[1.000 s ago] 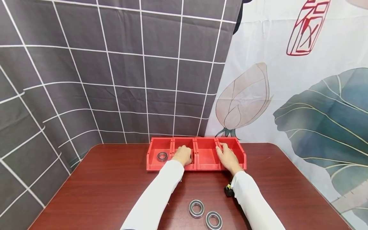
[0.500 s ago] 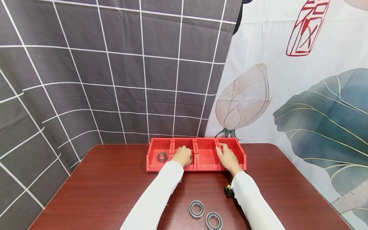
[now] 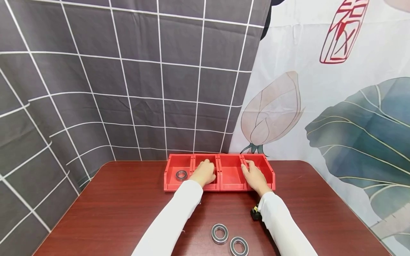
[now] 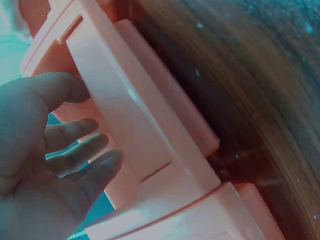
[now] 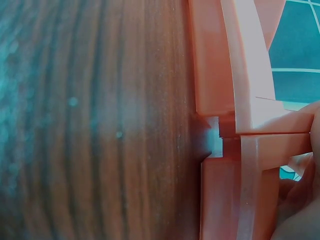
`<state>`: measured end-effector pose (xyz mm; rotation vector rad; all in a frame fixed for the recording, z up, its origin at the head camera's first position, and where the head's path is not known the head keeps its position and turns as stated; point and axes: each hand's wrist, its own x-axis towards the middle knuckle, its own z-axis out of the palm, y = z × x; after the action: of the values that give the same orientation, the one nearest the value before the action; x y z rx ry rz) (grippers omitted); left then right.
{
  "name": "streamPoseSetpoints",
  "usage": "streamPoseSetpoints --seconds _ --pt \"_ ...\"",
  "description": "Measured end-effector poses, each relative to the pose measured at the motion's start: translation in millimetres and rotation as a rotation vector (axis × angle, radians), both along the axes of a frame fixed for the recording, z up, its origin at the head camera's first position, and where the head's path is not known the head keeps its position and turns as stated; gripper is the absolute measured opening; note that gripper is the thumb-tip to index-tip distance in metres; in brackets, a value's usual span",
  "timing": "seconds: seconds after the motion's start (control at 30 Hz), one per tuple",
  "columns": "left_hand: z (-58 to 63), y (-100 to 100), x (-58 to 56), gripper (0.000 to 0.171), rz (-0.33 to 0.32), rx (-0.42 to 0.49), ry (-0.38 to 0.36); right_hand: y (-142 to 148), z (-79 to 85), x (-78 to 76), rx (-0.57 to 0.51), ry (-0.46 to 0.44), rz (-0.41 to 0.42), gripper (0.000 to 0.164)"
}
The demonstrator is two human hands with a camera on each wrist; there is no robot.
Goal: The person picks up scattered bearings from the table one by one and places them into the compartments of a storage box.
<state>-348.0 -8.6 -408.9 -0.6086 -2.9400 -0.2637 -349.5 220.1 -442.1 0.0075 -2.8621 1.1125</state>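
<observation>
My left hand [image 3: 204,173] reaches into the second red bin [image 3: 212,186] from the left in the head view. In the left wrist view its fingers [image 4: 82,152] are loosely bent beside the bin's wall, with nothing seen between them. My right hand [image 3: 255,177] grips the adjoining side walls of the third red bin [image 3: 231,186] and the fourth red bin [image 3: 270,177]. In the right wrist view, only part of that hand [image 5: 300,200] shows at the right edge. A ball bearing [image 3: 181,175] lies in the leftmost red bin [image 3: 173,187].
Two larger ball bearings [image 3: 219,234] [image 3: 238,246] lie on the brown wooden table [image 3: 112,213] between the forearms. A small black and yellow object [image 3: 255,213] is beside the right sleeve. Behind the row of bins hang a grey grid cloth [image 3: 179,81] and a floral cloth [image 3: 272,106].
The left hand has shifted very slightly within the second bin, and its sleeve has moved a little to the left. The right hand, bins and bearings have kept their places.
</observation>
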Motion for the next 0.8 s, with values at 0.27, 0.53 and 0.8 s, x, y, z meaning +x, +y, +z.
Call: streamPoseSetpoints --seconds 0.27,0.53,0.8 --pt "2.7 -9 2.5 0.032 0.001 0.073 0.015 -1 1.8 3.3 -0.003 -0.005 0.001 0.064" --pt "3.4 -28 8.1 0.047 0.025 0.344 0.070 -2 2.7 3.2 -0.006 -0.013 0.001 0.064" --pt "-1.2 -45 11.4 0.054 0.092 0.519 0.127 0 1.6 1.8 -0.003 -0.006 -0.001 0.063"
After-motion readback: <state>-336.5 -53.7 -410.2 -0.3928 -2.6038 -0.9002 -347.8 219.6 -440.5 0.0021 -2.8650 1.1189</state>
